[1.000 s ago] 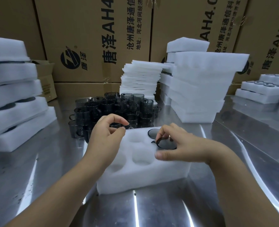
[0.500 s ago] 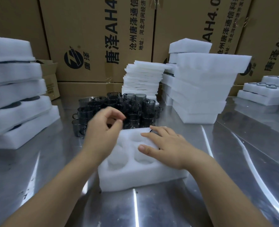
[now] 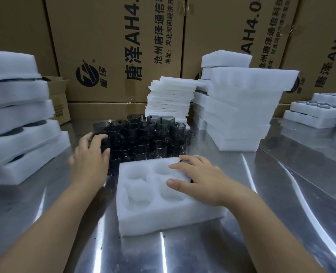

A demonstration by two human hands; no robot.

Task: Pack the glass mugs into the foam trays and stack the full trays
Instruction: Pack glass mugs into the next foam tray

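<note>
A white foam tray [image 3: 143,219] with round pockets lies on the steel table in front of me. My right hand [image 3: 198,180] lies flat over its right side with fingers straight, pressing on dark mugs set in the right pockets; only slivers of them show. Behind the tray stands a cluster of smoky grey glass mugs [image 3: 143,134]. My left hand [image 3: 90,160] reaches into the cluster's left edge, its fingers curled round one glass mug [image 3: 104,143].
A stack of filled foam trays [image 3: 15,123] rises at the left. Empty foam trays [image 3: 240,115] and thin foam sheets [image 3: 169,99] are piled behind. More filled trays [image 3: 316,113] sit far right. Cardboard boxes [image 3: 114,48] wall the back.
My left hand moved from above the tray out to the mug cluster and closed on a mug. My right hand pushed its mug down into the tray and flattened over it.
</note>
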